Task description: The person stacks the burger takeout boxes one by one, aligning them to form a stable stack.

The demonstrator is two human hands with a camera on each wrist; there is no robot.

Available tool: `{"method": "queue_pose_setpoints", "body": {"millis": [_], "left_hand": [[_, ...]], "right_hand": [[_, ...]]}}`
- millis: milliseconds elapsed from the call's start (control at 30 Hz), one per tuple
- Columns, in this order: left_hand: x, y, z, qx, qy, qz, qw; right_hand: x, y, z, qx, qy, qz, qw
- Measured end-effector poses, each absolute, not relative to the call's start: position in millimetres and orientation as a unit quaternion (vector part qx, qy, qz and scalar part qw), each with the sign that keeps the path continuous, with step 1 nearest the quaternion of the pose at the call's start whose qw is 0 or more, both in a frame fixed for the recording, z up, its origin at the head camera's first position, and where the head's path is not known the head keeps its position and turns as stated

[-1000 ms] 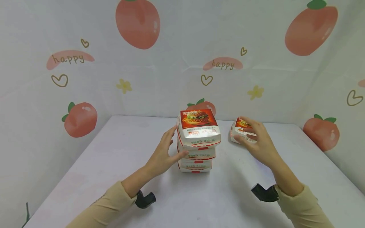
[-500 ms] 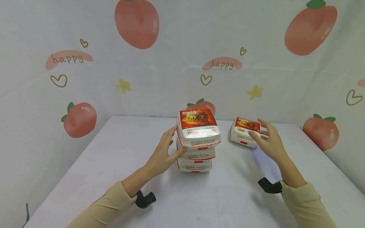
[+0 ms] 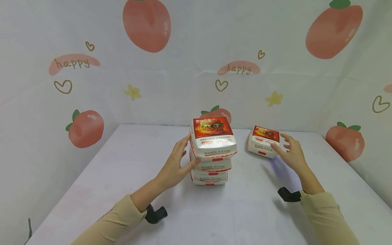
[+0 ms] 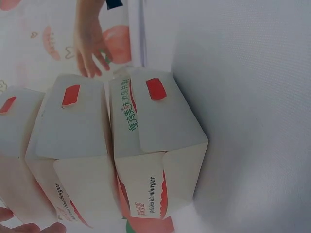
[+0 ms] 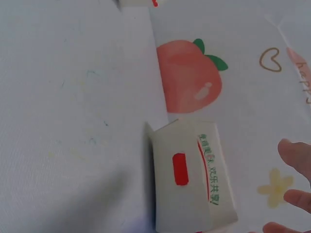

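Three hamburger boxes stand stacked mid-table in the head view; the top box [image 3: 213,136] is set slightly askew over the middle box [image 3: 215,165] and bottom box [image 3: 209,178]. My left hand [image 3: 173,166] rests along the stack's left side, thumb across the front corner at the upper boxes. Its fingertips [image 4: 34,228] show at the lower left of the left wrist view. Farther right, a single hamburger box [image 3: 264,141] lies on the table. My right hand [image 3: 292,156] hovers at that box's right side, fingers spread and thumb near its front corner.
The white-covered table [image 3: 245,217] meets a white cloth backdrop [image 3: 171,85] printed with peaches and hearts. A black wrist mount [image 3: 156,215] sits below the left hand, another black mount [image 3: 289,195] below the right.
My right hand has drawn back from over the single box to its right side, uncovering the box top. The left hand and the stack have stayed put.
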State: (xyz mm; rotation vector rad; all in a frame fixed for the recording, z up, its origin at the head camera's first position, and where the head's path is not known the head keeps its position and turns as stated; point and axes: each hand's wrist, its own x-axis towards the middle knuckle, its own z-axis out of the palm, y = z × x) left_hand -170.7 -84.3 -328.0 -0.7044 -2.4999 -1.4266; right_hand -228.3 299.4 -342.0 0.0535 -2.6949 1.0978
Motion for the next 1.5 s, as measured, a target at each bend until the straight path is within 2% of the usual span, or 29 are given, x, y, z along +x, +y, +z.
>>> {"method": "queue_pose_setpoints", "body": {"millis": [467, 933, 1500], "left_hand": [[-170, -83, -329, -0.234, -0.844, -0.474, 0.094], [-170, -83, -331, -0.239, -0.841, -0.476, 0.097], [-169, -82, -331, -0.232, -0.842, -0.479, 0.089]], "right_hand": [[-243, 309, -360, 0.008, -0.922, 0.373, 0.104], [-248, 310, -366, 0.010, -0.934, 0.356, 0.032], [-255, 314, -380, 0.001, -0.928, 0.372, 0.013]]}}
